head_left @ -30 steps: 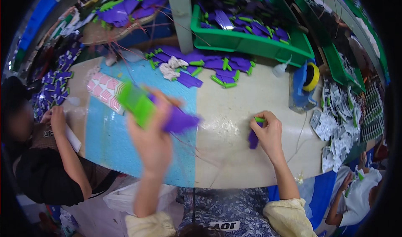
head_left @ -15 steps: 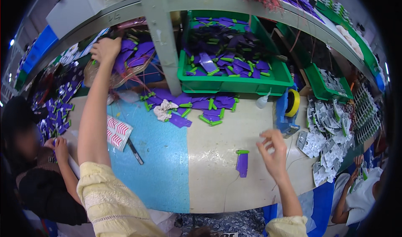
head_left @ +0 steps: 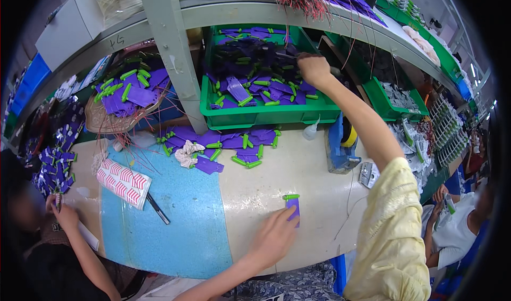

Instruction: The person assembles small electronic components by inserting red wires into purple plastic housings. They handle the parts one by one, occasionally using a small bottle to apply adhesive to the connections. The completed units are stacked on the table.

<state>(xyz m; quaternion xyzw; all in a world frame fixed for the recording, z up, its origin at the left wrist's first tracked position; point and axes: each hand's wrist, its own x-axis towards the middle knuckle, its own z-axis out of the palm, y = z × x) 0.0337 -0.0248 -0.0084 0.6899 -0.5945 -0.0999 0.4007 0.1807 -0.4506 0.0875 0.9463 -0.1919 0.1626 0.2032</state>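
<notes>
Stretched out over the table, my left hand rests its fingertips on a flat purple piece with a green end. The fingers lie slightly apart; the thumb is hidden. My right hand reaches to the right side of the large green tray, its fingers curled closed. Shadow and blur hide what is in its fingertips. Many similar purple pieces with green ends fill the tray. More of them lie in a row on the table before it, beside a crumpled whitish wad.
A shallow brown tray of purple pieces stands back left. A red-and-white packet and a black pen lie left. A blue tape dispenser and a small white bottle stand right of centre. A grey shelf post rises between trays.
My left hand has come down from the brown tray to the single purple piece on the table. My right hand has gone from the table up to the green tray. The view has shifted.
</notes>
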